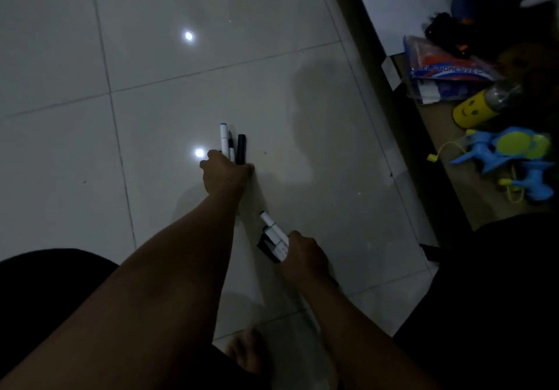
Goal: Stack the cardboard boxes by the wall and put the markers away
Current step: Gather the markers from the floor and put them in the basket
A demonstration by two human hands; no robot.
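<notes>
Left hand [225, 170] presses down on three markers [231, 147] lying on the tiled floor [90, 147], fingers curled over them; right hand [304, 256] clutches a marker bundle [275, 240].

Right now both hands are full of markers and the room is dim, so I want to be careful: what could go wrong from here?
1. The left hand reaches far out, its grip bunching several markers loosely; one could slip and roll across the glossy floor.
2. The right hand already holds a bundle, so adding more may spill them.
3. A bare foot sits close below; a dropped marker could get stepped on.
</notes>
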